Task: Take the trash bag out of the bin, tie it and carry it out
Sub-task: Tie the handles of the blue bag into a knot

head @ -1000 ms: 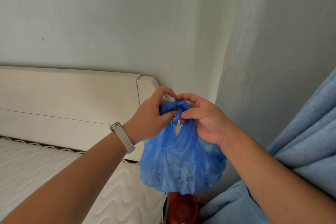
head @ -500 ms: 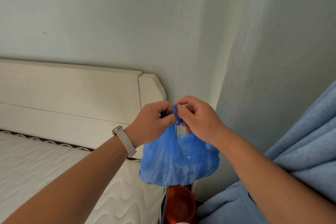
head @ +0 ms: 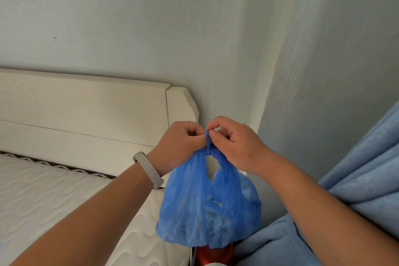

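Note:
A thin blue trash bag (head: 207, 211) hangs in the air in front of me, bulging at the bottom. Its two handles meet in a twisted knot at the top. My left hand (head: 179, 144), with a pale band on the wrist, pinches the knot from the left. My right hand (head: 233, 142) pinches the upright end of the handle from the right. Directly under the bag, the red bin (head: 212, 255) shows only part of its rim at the bottom edge.
A cream headboard (head: 86, 110) and a white quilted mattress (head: 43, 196) fill the left. Pale walls meet in a corner behind the bag. A blue curtain (head: 362, 179) hangs at the right, close to my right arm.
The handles have been drawn into a tighter knot. Both hands have closed together on the top of the bag, and the bag hangs a little lower in view.

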